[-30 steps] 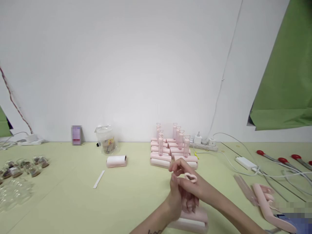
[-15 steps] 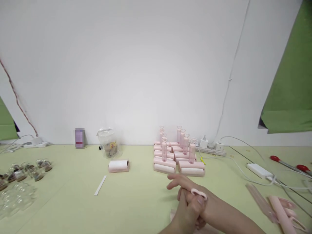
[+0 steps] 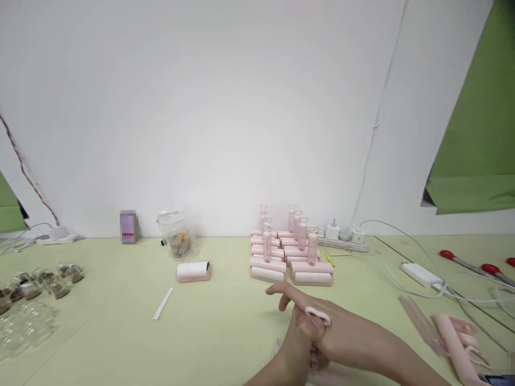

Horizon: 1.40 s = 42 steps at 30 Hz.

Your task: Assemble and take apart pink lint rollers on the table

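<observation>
My left hand [image 3: 295,340] and my right hand [image 3: 341,324] press together at the lower middle of the table. Between them is a pink lint roller handle, mostly hidden, whose heart-shaped loop [image 3: 317,315] sticks out over the back of my right hand. My left fingers are closed, with the thumb by the loop. My right hand lies across from the right, index finger stretched out left, other fingers curled underneath. Below both hands a pink part [image 3: 330,375] shows in pieces; what it is I cannot make out.
Pink lint rollers [image 3: 311,273] with upright handles stand in two rows ahead. Left of them are a single roller [image 3: 193,272], a white strip [image 3: 163,304] and a plastic bag [image 3: 177,238]. Glass-domed items [image 3: 56,287] sit far left. Cables, a white adapter [image 3: 420,274] and loose pink parts [image 3: 454,343] lie right.
The view has shifted a little. My hands have turned slightly and drawn left, still closed together around the handle. The loop now tilts more downward to the right.
</observation>
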Each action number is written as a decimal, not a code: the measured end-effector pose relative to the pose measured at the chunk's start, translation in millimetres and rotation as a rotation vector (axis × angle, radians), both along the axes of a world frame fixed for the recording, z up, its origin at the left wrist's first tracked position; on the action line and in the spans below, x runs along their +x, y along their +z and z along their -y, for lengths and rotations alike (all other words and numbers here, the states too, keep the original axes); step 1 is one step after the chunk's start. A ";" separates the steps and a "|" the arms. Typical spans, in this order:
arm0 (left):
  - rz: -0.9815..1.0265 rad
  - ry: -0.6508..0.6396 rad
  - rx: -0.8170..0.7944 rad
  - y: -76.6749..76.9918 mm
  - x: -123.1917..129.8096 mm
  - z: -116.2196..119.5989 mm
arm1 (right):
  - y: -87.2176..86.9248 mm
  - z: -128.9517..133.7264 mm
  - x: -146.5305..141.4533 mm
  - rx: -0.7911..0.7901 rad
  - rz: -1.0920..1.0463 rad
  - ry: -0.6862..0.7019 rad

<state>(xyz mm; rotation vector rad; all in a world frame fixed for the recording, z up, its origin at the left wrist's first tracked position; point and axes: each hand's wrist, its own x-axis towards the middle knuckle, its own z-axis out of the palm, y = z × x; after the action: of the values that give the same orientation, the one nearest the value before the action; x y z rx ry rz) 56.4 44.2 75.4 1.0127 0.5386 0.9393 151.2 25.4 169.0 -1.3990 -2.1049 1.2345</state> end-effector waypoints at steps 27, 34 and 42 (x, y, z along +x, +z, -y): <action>-0.121 -0.186 0.037 26.5 4.0 -9.3 | -28.9 1.2 17.7 0.439 -0.368 -0.059; -0.147 -0.215 0.130 23.4 2.0 -10.5 | -34.9 6.6 22.1 0.353 -0.315 -0.043; -0.242 -0.018 0.446 43.2 -25.9 -15.9 | -92.7 41.5 23.3 0.504 0.128 -0.167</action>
<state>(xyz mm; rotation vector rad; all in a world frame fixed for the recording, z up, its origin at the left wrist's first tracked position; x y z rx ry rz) 30.5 60.1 118.6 1.5444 0.5297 0.9474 174.6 -16.0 76.3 -1.4021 -2.1262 0.5096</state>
